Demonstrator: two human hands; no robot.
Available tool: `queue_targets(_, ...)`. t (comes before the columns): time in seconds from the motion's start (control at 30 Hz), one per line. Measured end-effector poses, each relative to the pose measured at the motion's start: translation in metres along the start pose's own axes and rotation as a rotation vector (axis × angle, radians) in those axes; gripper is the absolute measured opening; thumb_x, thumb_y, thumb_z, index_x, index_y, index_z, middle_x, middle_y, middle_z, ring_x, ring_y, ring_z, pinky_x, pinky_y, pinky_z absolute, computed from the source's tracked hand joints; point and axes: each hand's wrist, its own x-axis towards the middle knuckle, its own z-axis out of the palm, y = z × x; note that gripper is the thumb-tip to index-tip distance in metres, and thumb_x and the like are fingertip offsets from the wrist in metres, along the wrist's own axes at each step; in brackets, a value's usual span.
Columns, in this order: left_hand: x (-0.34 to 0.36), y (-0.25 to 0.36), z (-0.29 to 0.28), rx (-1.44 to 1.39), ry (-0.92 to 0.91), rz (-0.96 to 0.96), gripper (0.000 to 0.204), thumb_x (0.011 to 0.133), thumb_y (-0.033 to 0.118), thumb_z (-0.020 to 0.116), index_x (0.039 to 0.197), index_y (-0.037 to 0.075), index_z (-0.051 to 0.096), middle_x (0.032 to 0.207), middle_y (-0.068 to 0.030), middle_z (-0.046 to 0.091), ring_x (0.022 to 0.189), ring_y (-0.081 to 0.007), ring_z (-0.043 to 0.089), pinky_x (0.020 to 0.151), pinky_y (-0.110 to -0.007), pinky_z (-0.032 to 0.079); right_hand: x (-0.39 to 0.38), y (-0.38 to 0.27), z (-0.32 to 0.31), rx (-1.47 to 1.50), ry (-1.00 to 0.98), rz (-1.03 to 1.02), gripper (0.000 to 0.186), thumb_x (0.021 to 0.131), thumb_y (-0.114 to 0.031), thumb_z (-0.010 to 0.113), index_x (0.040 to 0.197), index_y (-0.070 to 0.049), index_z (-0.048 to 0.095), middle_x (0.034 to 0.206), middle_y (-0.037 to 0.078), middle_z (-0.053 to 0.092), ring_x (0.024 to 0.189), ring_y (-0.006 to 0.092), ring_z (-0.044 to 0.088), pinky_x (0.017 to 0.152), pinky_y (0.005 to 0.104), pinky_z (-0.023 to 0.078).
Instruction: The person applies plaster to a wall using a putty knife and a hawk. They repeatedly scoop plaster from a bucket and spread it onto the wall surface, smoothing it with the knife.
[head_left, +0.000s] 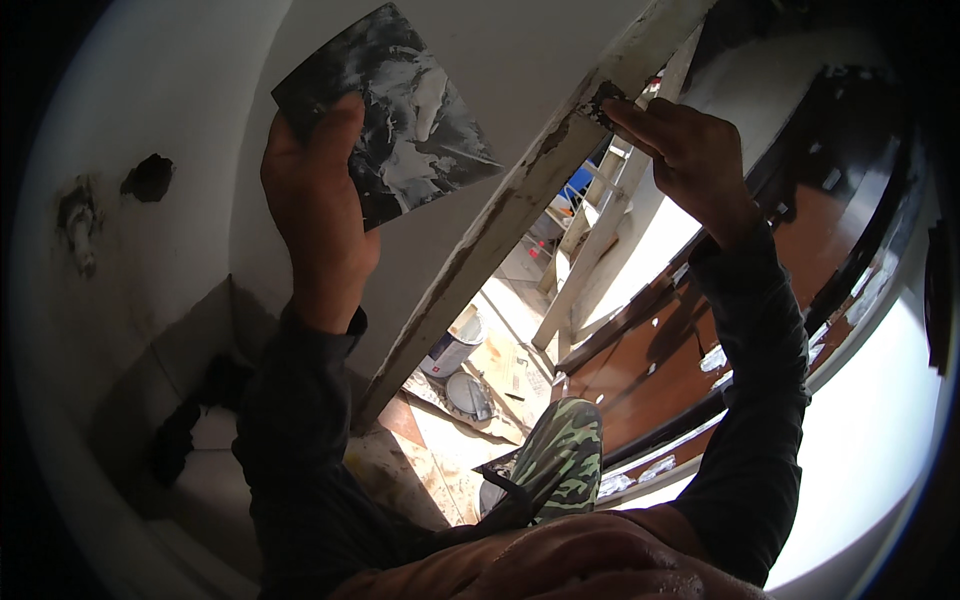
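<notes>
Head view: from my remote seat I see a dark square plate (455,160) on the left and a small dark scraper (603,100) on the far right-hand side, at a pale jamb (540,180).

The plate carries smeared white paste (428,105); the left hand (325,220) grasps its near left edge, thumb across the face, other fingers mostly hidden from me. The right hand (695,150) pinches the scraper at the jamb's surface; I cannot tell how firmly it presses. Beyond the jamb I make out a ladder-like frame (578,275), with an open bucket (450,352) nearer me and a round grey disc (468,396) just beside it. Right of those stands a brown panel (640,375); near me is a camouflage trouser leg (565,460). The left wall (190,100) has a dark hole (148,177).
</notes>
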Motion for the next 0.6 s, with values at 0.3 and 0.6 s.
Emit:
queue_targets(0.3,0.001,0.0,-0.001,-0.005,0.003,0.034,0.033,0.095,0.011,0.066,0.126,0.0,0.062,0.116,-0.0096,0.07,0.102,-0.0203,0.07,0.09,-0.034,0.057,0.003,-0.016,0.0,0.074,-0.043,0.015,0.051,0.083,0.003,0.069,0.128,-0.022,0.07,0.071,0.004,0.06,0.06,0.0202,0.061,0.052,0.0364,0.048)
queue_targets(0.6,-0.001,-0.007,0.001,-0.002,0.002,-0.032,0.029,0.094,0.01,0.067,0.122,0.001,0.064,0.112,-0.0079,0.071,0.1,-0.0188,0.071,0.087,-0.033,0.057,-0.011,-0.04,0.014,0.143,-0.138,0.022,0.064,0.072,0.006,0.07,0.131,-0.02,0.067,0.068,0.003,0.052,0.058,0.0205,0.056,0.05,0.0372,0.046)
